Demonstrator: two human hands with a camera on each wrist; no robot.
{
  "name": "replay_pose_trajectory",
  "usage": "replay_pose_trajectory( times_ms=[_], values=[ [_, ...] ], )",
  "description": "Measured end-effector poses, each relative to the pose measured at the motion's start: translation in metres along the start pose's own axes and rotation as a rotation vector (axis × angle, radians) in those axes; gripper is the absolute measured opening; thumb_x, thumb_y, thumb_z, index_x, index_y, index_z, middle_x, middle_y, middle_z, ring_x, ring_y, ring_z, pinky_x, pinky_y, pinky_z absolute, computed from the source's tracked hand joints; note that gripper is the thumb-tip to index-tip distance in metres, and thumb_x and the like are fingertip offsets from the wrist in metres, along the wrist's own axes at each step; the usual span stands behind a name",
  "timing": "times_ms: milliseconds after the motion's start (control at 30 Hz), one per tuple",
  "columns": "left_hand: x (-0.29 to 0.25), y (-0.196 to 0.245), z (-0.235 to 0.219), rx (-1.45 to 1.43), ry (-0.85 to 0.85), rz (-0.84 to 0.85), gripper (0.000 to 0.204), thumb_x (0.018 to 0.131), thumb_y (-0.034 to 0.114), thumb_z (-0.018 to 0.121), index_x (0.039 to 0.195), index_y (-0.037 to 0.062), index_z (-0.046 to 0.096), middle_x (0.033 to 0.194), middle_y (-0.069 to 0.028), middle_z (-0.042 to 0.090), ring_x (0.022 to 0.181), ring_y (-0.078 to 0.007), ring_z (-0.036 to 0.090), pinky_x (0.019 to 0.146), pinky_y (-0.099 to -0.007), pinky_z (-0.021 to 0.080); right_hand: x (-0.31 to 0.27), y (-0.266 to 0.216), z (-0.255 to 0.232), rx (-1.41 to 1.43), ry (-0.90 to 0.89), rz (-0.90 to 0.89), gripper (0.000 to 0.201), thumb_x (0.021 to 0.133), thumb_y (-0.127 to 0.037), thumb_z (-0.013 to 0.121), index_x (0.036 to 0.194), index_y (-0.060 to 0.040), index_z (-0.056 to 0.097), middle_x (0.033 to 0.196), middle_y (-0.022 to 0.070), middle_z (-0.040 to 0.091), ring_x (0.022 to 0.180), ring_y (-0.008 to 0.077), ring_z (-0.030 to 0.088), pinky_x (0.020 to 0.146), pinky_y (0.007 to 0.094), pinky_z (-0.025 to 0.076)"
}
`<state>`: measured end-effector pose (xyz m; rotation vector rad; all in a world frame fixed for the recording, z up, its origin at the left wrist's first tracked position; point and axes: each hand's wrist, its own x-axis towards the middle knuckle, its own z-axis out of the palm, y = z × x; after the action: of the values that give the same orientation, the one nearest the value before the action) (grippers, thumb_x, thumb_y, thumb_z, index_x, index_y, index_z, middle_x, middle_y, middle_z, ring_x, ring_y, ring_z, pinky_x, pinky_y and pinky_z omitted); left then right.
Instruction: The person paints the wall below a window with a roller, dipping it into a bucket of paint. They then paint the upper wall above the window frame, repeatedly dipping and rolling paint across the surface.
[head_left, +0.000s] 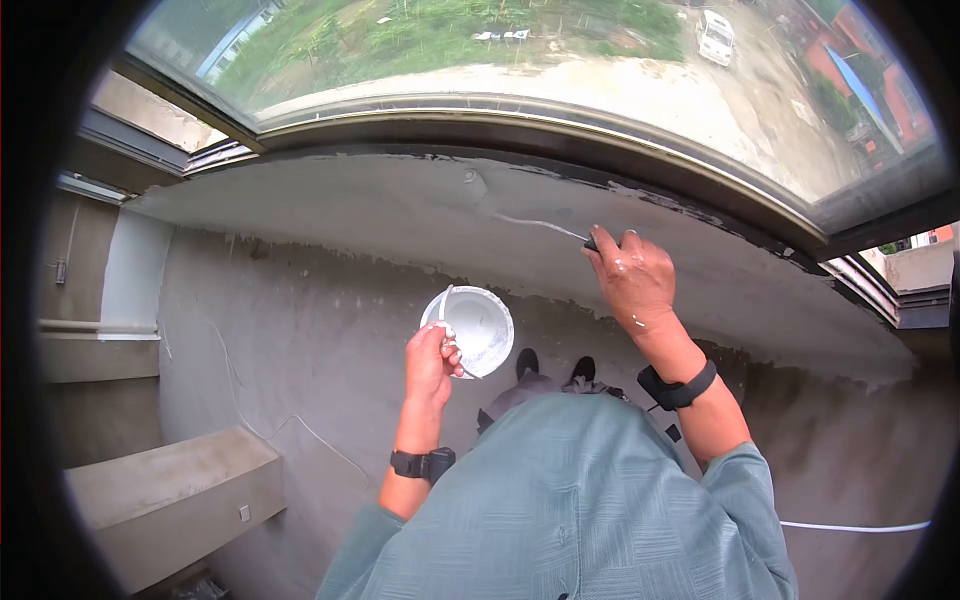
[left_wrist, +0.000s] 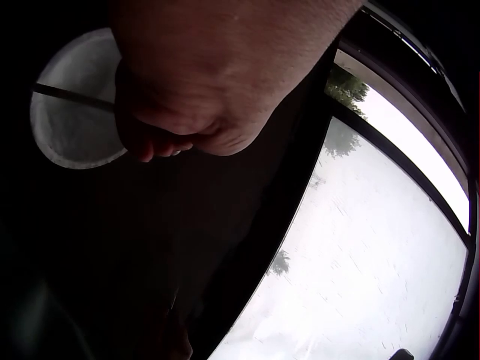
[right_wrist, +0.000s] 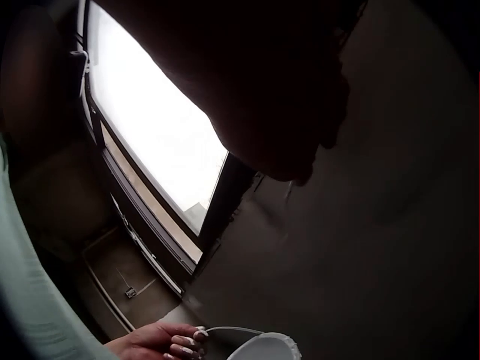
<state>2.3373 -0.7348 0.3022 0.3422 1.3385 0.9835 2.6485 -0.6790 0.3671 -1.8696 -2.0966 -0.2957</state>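
Note:
A white bucket [head_left: 485, 330] hangs by its handle from my left hand [head_left: 430, 362], whose fingers are curled round the handle. In the left wrist view the bucket [left_wrist: 79, 135] shows beyond the left hand [left_wrist: 195, 82], the handle crossing its mouth. My right hand [head_left: 640, 280] grips the dark handle of a thin tool [head_left: 545, 222], its light blade or edge lying along the pale wall strip below the window. White smears mark both hands. In the right wrist view the right hand [right_wrist: 277, 112] is very dark, and the left hand [right_wrist: 169, 339] holds the bucket [right_wrist: 266, 349] below.
A dark window frame [head_left: 500, 108] runs above the pale strip [head_left: 350, 190]. Under it is rough grey wall and floor. A boxed concrete ledge [head_left: 180, 480] stands at the lower left, thin wires near it. A white pipe or cable [head_left: 855, 527] lies at the right.

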Motion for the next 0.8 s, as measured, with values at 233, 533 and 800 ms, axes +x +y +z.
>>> replay_pose_trajectory(
  times_ms=[233,533,800],
  values=[
    [0.009,0.002,0.004,0.026,-0.019,0.001,0.013,0.099,0.017,0.055,0.088,0.0118,0.054,0.062,0.0052,0.045,0.053,-0.0091,0.049,0.043,-0.0275,0.041,-0.004,-0.002,0.014,0.026,0.038,0.044,0.033,0.082,-0.032,0.079,0.113,-0.0206,0.072,0.071,0.0058,0.058,0.065,0.0265,0.064,0.059,0.0388,0.052],
    [0.014,-0.005,0.028,0.099,-0.071,-0.010,0.013,0.099,0.018,0.055,0.087,0.0121,0.054,0.062,0.0052,0.045,0.054,-0.0091,0.049,0.044,-0.0277,0.041,-0.072,0.063,-0.031,-0.087,0.062,0.165,0.036,0.080,-0.028,0.080,0.114,-0.0195,0.072,0.070,0.0056,0.055,0.063,0.0249,0.061,0.059,0.0380,0.049],
    [0.002,-0.009,0.059,0.148,-0.117,-0.028,0.015,0.100,0.018,0.054,0.087,0.0098,0.054,0.062,0.0038,0.046,0.054,-0.0095,0.049,0.042,-0.0279,0.041,-0.135,0.121,-0.073,-0.174,0.089,0.278,0.036,0.081,-0.027,0.080,0.115,-0.0180,0.073,0.071,0.0051,0.054,0.064,0.0239,0.059,0.060,0.0373,0.049]
  ],
)
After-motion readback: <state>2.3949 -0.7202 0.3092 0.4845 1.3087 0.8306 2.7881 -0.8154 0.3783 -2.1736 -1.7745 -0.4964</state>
